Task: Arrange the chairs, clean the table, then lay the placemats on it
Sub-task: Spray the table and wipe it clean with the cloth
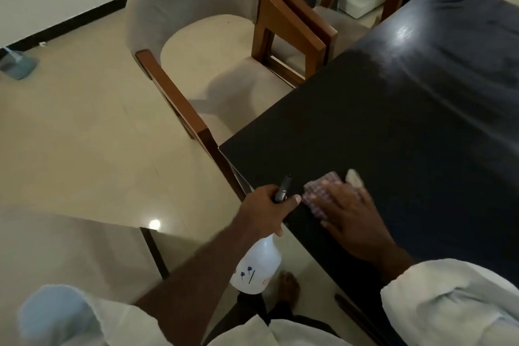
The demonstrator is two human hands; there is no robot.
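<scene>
The checked cloth [320,194] lies on the dark table [393,121] near its closest corner; your right hand [351,219] presses it with flat, spread fingers. Just beside that corner your left hand [266,208] grips the neck of the spray bottle [257,267], which is tilted, base toward you, nozzle upward.

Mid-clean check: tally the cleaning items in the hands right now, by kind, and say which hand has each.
Spray bottle: 1, gripped by the left hand
Checked cloth: 1, pressed on the table under the right hand
Total: 2
</scene>
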